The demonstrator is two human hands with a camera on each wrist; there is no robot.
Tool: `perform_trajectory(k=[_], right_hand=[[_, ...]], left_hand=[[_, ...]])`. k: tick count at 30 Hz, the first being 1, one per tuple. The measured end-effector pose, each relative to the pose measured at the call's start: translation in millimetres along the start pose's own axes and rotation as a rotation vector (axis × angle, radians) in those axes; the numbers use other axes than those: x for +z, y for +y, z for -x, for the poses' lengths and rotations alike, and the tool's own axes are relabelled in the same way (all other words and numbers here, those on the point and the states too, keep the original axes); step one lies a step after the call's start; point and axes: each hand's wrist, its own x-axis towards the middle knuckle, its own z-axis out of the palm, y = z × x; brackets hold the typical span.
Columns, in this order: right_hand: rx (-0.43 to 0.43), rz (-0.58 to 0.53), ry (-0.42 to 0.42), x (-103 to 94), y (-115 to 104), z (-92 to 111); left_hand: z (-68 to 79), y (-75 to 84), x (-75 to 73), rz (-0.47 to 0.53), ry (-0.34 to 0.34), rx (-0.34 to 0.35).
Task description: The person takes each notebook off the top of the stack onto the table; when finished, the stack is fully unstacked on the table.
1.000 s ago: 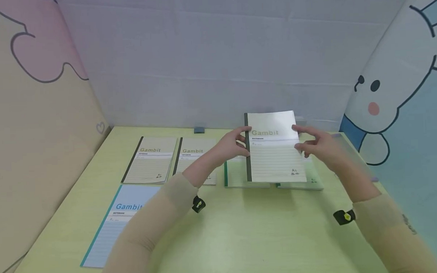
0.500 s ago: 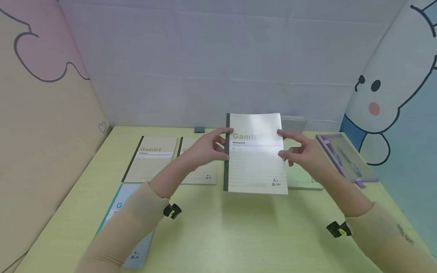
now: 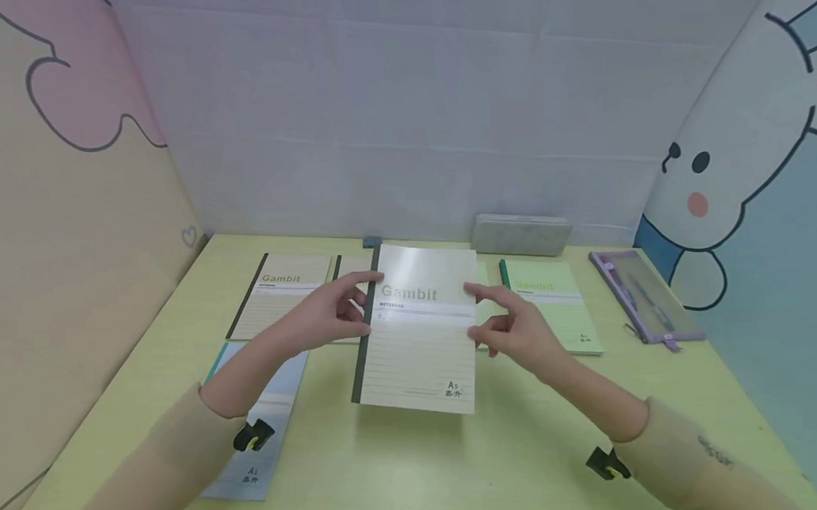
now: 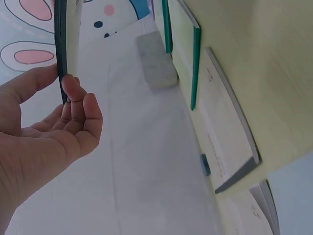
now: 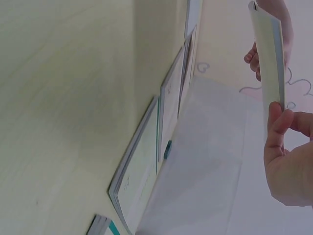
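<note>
A person's two hands hold one cream notebook, the held notebook (image 3: 422, 367), up off the pale table (image 3: 543, 430), in front of the grey case (image 3: 521, 234) and to its left. Its cover faces the head camera, with "Gambit" in gold letters. The left hand (image 3: 323, 316) grips the dark spine between thumb and fingers, and the right hand (image 3: 519, 331) pinches the opposite edge, thumb below the index finger, so both hands are narrowed on the notebook. A soft shadow falls on the table below it. The case lies along the table's back edge, beside the white wall sheet (image 3: 377, 121). Just in front of the case lies a green notebook (image 3: 548, 310), and left of that another one, the second green notebook (image 4: 185, 44), which the head view mostly hides. Right of the case is a purple-edged pouch (image 3: 653, 291) with pens showing through. Well to the left of the case lie a cream notebook (image 3: 284, 289) and its neighbour, a similar notebook (image 4: 225, 122). A blue notebook (image 3: 274, 395) lies farther forward on that side, partly under the left arm. A small dark block (image 3: 372, 242) sits left of the case along the same back edge.
</note>
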Motion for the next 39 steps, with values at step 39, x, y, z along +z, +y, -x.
perform_trajectory(k=[39], right_hand=[[0.065, 0.514, -0.378, 126.5, 45.4, -14.9]], left_hand=[[66.1, -90.7, 8.6, -0.32, -0.14, -0.238]])
